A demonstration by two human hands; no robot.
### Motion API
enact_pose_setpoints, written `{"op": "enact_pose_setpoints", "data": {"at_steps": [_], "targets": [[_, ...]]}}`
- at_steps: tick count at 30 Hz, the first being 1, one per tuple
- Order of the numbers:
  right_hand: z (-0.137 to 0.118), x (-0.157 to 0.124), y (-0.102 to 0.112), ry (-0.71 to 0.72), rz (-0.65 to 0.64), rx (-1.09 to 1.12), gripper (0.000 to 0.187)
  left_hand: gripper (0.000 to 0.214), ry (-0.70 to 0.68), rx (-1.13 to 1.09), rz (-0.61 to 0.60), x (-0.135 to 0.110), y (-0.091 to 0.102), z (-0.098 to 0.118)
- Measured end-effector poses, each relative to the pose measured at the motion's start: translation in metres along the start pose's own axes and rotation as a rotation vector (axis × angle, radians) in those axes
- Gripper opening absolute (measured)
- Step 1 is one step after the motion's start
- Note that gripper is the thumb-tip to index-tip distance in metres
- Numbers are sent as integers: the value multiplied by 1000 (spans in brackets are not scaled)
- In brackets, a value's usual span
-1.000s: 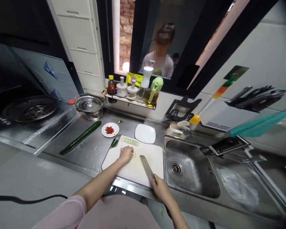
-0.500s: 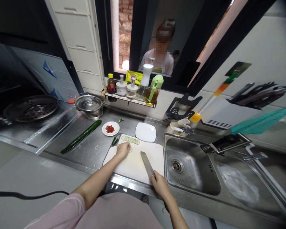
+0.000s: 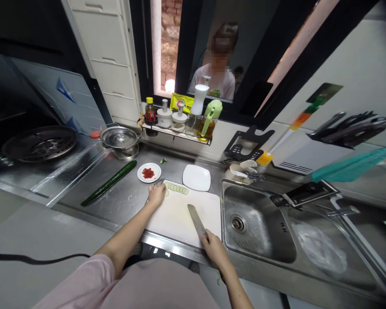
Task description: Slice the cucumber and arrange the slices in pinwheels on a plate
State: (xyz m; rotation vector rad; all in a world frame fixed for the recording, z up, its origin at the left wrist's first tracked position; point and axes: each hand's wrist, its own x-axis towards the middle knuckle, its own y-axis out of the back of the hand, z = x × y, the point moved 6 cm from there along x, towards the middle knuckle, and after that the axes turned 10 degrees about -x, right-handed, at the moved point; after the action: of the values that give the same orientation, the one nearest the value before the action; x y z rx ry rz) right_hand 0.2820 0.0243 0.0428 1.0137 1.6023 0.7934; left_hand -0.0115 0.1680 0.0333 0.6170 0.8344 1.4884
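My right hand (image 3: 212, 246) grips the handle of a kitchen knife (image 3: 195, 218), its blade lying slanted over the white cutting board (image 3: 180, 223). At the board's upper left corner is my left hand (image 3: 156, 194), fingers curled together; what is under them is hidden. One cucumber slice (image 3: 166, 193) lies right beside its fingertips. Just above, overlapping cucumber slices (image 3: 177, 188) form a row along the board's far edge. A whole cucumber (image 3: 109, 183) rests on the steel counter to the left.
Behind the board stand a plate of chopped red pieces (image 3: 140, 174) and a white plate (image 3: 196, 177). A lidded pot (image 3: 120, 143) is at the back left. To the right is the sink (image 3: 260, 223). A seasoning rack (image 3: 180, 133) hangs below the window.
My left hand has moved left and away from me, covering the dark green cucumber piece seen earlier. The single slice has shifted the same way. The knife has barely moved.
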Motion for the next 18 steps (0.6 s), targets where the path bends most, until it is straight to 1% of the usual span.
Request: {"op": "enact_pose_setpoints", "data": {"at_steps": [10, 18], "targets": [[0, 2, -1, -10, -8, -4, 26, 26, -56, 112, -3, 3, -2, 0], [-4, 3, 2, -21, -24, -13, 25, 32, -43, 155, -31, 0, 0, 5]]}}
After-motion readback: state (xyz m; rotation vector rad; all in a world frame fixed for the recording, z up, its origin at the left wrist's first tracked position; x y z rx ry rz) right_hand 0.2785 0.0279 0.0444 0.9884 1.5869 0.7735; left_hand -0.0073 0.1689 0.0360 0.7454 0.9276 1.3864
